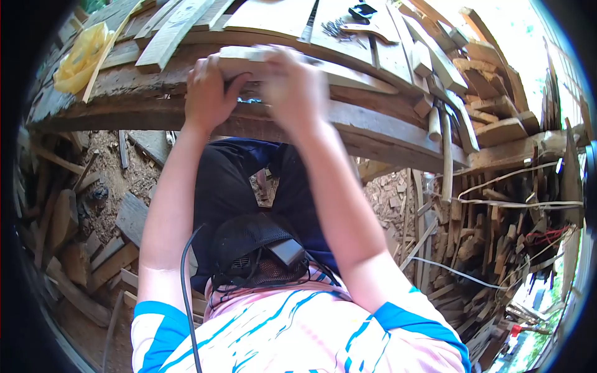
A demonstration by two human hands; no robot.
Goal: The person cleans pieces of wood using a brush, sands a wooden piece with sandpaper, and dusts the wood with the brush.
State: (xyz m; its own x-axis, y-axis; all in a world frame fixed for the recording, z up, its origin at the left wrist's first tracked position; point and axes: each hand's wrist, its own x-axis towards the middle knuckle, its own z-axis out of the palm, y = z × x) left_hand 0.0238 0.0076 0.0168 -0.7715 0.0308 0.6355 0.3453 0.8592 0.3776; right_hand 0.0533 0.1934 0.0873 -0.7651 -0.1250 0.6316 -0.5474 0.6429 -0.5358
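Observation:
A pale wooden block [239, 61] lies on the front part of the wooden workbench [155, 84]. My left hand [211, 93] is wrapped round the block's left end, with the thumb along its near side. My right hand [292, 84] is at the block's right end, blurred by motion. Its fingers are curled over the top there, and whether they hold anything else cannot be made out. Beyond the hands, a pile of nails [339, 29] lies beside a wooden-handled tool [372, 31] on a pale board.
A yellow plastic bag [84, 57] sits at the bench's left end. Planks [174, 37] lie across the back. Hammer-like handles [447, 155] hang at the right edge. Stacked wood [497, 112] stands to the right, with offcuts [134, 217] on the ground below.

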